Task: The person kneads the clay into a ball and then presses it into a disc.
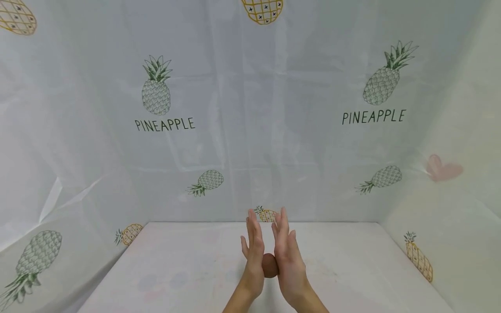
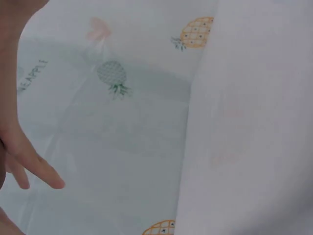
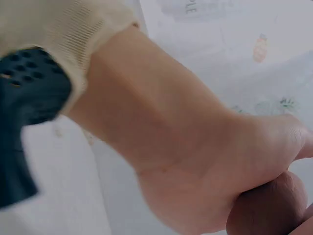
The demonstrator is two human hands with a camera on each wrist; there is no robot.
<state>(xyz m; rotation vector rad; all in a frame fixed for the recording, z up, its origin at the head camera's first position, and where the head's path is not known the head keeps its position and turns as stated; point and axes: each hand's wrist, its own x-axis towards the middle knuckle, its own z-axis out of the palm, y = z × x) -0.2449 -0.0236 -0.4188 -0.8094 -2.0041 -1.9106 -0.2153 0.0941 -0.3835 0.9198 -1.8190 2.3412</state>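
A smooth brown ball (image 1: 270, 265), its material not clear, sits between the two palms in the head view. My left hand (image 1: 253, 256) stands upright on its left side, palm against it, with the fingers straight and pointing forward. Facing it from the right, my right hand (image 1: 288, 261) presses its palm to the ball, fingers likewise straight. In the right wrist view the brown ball (image 3: 269, 208) shows large beneath the heel of the right hand (image 3: 220, 166). Only part of a hand (image 2: 24, 156) and its fingers appears along the left edge of the left wrist view.
Below the hands spreads a white tabletop (image 1: 188, 278) with faint coloured smudges. White cloth (image 1: 258, 143) printed with pineapples hangs behind it and along both sides. A cream sleeve (image 3: 88, 34) and a dark strap (image 3: 39, 93) are on the right forearm.
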